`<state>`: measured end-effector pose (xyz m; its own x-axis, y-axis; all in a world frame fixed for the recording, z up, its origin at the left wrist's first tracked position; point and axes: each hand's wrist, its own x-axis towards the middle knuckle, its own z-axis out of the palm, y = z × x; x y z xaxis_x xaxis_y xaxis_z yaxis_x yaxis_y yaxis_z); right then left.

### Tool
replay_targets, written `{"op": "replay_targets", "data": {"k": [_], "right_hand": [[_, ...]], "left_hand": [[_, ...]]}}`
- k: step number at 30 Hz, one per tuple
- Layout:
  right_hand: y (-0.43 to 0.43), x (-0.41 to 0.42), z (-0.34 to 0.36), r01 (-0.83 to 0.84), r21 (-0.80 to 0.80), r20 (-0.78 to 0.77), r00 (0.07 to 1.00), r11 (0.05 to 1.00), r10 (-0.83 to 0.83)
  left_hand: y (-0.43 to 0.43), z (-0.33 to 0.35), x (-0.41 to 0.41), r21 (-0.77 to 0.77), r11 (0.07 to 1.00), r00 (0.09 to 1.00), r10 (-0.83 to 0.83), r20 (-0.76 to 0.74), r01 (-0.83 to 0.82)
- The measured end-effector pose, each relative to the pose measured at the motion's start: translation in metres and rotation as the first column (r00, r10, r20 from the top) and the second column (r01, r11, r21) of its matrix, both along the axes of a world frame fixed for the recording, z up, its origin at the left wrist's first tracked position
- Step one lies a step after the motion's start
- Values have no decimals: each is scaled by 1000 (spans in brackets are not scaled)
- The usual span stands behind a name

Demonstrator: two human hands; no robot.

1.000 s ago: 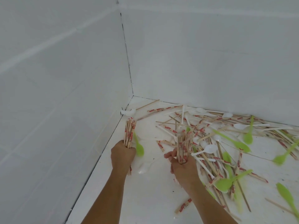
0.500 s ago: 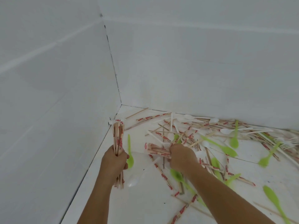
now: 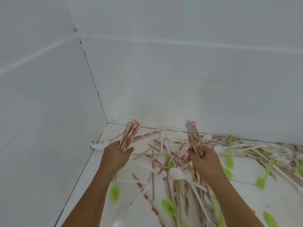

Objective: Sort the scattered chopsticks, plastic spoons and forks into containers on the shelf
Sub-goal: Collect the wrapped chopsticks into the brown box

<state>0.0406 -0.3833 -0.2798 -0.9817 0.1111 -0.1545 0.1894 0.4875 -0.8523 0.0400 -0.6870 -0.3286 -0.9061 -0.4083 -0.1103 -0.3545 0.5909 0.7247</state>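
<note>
Gathering step, both hands loaded. Left hand (image 3: 117, 153) is nearest the wall corner (image 3: 106, 122), fingers (image 3: 129, 149) clenched round the lower end of a chopstick bundle (image 3: 129, 136). The bundle stands near upright, its red-printed tops fanning out just short of the corner. Holding them upright probably lines the sticks up and stops them splaying. Right hand (image 3: 203, 157) is farther from the corner along the back wall, fingers wrapped round a second bundle (image 3: 194, 140), also upright, tops blurred. Judgement: the two fistfuls are held above the mess so they can be merged or carried off together. Loose chopsticks (image 3: 154, 154) lie criss-crossed on the white surface (image 3: 91, 182) out from the corner, between and below the hands. Mixed in are white spoons (image 3: 177, 174) and green spoons (image 3: 229, 159); the white forks (image 3: 278, 159) lie farthest from the corner. Containers and shelf are not in view, so the drop-off spot is unknown. The sort looks early, most pieces unsorted. Risk: with only the bottom ends gripped, sticks could slide out.
</note>
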Motion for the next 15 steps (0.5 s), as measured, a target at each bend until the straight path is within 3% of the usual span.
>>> {"op": "replay_targets", "data": {"k": [3, 7, 11, 13, 15], "right_hand": [[30, -45, 13, 12, 5, -2, 1000, 1000, -12], [52, -105, -3, -125, 209, 52, 992, 970, 117], [45, -146, -41, -365, 567, 183, 930, 739, 319], [40, -153, -60, -453, 659, 282, 889, 600, 361], [37, -156, -71, -488, 692, 316, 867, 532, 385]], "left_hand": [[12, -10, -49, -106, 992, 996, -78, -32, 75], [24, -33, -100, -170, 972, 986, -166, -6, 163], [37, -55, -129, -287, 905, 947, -319, 29, 314], [45, -64, -134, -421, 841, 933, -359, 34, 340], [49, -72, -137, -498, 797, 929, -367, 52, 342]]}}
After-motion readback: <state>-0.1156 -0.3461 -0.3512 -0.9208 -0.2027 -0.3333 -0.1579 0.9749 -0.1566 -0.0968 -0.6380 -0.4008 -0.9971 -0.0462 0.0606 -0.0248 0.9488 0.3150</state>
